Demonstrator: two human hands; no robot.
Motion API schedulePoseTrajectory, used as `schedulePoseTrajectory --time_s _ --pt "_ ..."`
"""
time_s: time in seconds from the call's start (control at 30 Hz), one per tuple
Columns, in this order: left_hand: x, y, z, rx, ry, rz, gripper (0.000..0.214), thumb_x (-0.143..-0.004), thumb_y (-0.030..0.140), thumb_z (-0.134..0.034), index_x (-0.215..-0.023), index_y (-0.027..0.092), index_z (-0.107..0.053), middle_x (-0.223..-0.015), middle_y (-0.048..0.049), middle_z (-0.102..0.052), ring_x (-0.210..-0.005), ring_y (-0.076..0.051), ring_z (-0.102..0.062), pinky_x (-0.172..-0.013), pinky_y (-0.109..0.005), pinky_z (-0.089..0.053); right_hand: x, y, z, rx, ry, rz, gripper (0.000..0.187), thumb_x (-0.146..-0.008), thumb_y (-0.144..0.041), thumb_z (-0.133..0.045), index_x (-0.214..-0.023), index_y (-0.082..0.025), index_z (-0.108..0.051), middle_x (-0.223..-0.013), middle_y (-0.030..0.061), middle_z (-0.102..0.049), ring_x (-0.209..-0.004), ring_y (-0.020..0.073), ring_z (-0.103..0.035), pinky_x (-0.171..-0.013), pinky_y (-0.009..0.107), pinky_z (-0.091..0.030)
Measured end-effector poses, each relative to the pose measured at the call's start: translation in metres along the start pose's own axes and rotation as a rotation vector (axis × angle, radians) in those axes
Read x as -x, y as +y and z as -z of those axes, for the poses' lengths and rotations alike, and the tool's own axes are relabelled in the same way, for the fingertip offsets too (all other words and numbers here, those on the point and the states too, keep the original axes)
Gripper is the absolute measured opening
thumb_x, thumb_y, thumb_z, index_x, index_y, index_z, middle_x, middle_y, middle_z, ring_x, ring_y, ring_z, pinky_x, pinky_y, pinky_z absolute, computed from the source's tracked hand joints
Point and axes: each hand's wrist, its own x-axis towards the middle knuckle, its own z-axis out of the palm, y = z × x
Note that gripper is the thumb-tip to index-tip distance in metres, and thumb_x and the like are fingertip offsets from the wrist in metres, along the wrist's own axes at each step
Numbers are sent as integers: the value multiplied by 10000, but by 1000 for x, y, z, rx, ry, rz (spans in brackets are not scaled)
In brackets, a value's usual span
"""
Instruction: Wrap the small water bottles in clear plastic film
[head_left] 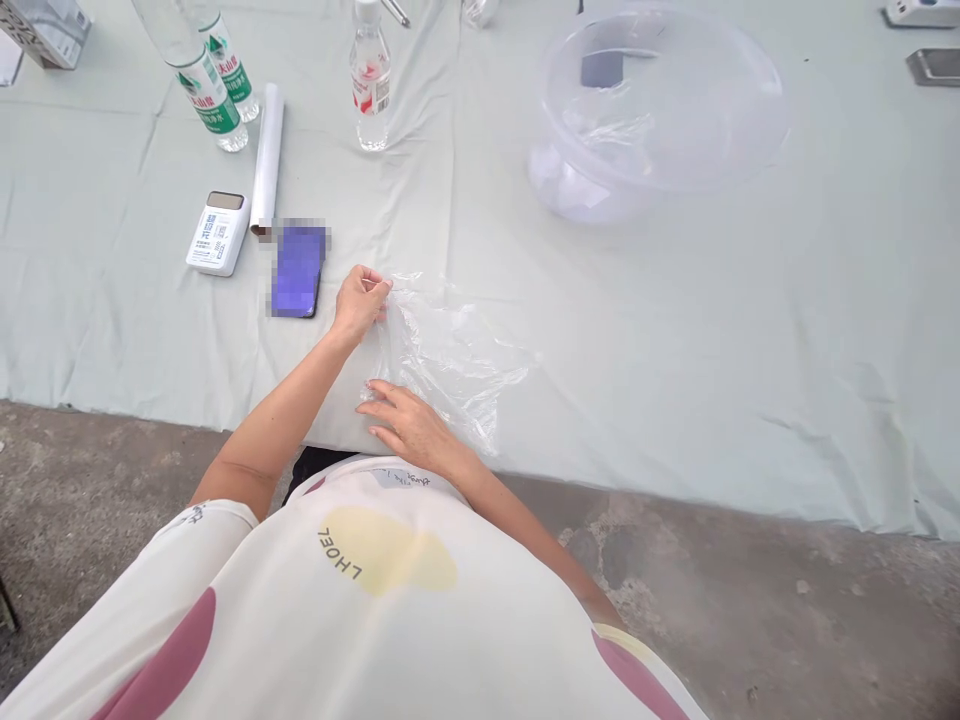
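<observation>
A thin clear plastic bag (pixel 457 350), crumpled and see-through, lies spread on the cloth-covered table near its front edge. My left hand (pixel 361 300) pinches its upper left corner between thumb and fingers. Nearer to my body, my right hand (pixel 409 422) rests at the bag's lower left edge, its fingers stretched out and apart. The fingertips touch or nearly touch a small bunched bit of the plastic. Left of my left hand lies a phone (pixel 298 272) with a purple screen, partly blurred out.
A white power bank (pixel 218 234), a roll (pixel 268 160), two green-labelled water bottles (pixel 214 95) and a red-labelled bottle (pixel 371 85) stand or lie at the left and back. A large translucent basin (pixel 720 180) holding something white is at the back right, on a pale tablecloth (pixel 675 370).
</observation>
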Motion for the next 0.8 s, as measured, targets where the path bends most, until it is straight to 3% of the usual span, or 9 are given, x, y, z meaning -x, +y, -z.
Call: schedulePoseTrajectory --time_s 0.1,0.2,0.3,0.37,0.47,0.57,0.67,0.8 --pt "-5 1 8 -94 101 -99 213 -777 212 -651 -919 238 -495 -866 -6 -570 -729 -147 -595 -579 -257 -477 0 5 3 -202 79 -99 364 -922 -176 -546 -1274 -243 -605 -1500 120 -428 -1212 208 -576 -998 434 -525" --pt "-2 9 13 -135 205 -276 264 -762 193 -673 -951 246 -496 -887 -3 -558 -765 -135 -575 -638 -258 -475 -2 9 5 -344 133 -218 389 -907 -215 -557 -1290 -276 -594 -1565 94 -337 -1165 206 -607 -866 394 -590" --pt "10 23 14 -125 189 -404 177 -806 213 -635 -887 238 -480 -794 17 -537 -707 -118 -556 -646 -255 -467 -5 10 8 -396 139 -271 344 -898 -230 -565 -1233 -277 -628 -1581 73 -320 -1036 178 -657 -790 360 -599" --pt "22 31 15 -127 61 -458 101 -852 243 -575 -844 230 -475 -743 25 -531 -664 -111 -555 -622 -250 -460 -7 10 10 -385 104 -258 317 -896 -221 -558 -1196 -274 -648 -1554 60 -381 -956 156 -670 -775 349 -592" --pt "38 37 19 -262 -336 -530 76 -876 275 -532 -826 218 -525 -721 25 -582 -665 -116 -588 -628 -249 -464 -9 11 9 -330 50 -223 328 -901 -201 -538 -1199 -281 -651 -1480 42 -496 -839 128 -673 -801 359 -580" --pt "41 30 23 -576 -641 -565 106 -857 255 -519 -845 207 -612 -779 7 -668 -755 -150 -628 -704 -277 -475 -10 12 8 -235 24 -181 342 -915 -192 -522 -1215 -283 -660 -1409 28 -583 -981 164 -682 -917 388 -549" --pt "31 17 21 -807 -681 -551 199 -818 181 -475 -877 209 -664 -852 -17 -711 -849 -193 -642 -802 -319 -472 -10 10 8 -135 -36 -114 362 -933 -179 -512 -1255 -262 -653 -1351 24 -638 -1256 209 -580 -1035 416 -485" --pt "17 6 11 -796 -618 -517 232 -766 129 -485 -825 224 -688 -876 -31 -720 -912 -236 -647 -926 -364 -436 -8 0 6 -34 -183 -42 374 -952 -186 -501 -1296 -254 -632 -1359 29 -636 -1254 232 -587 -1028 434 -478"
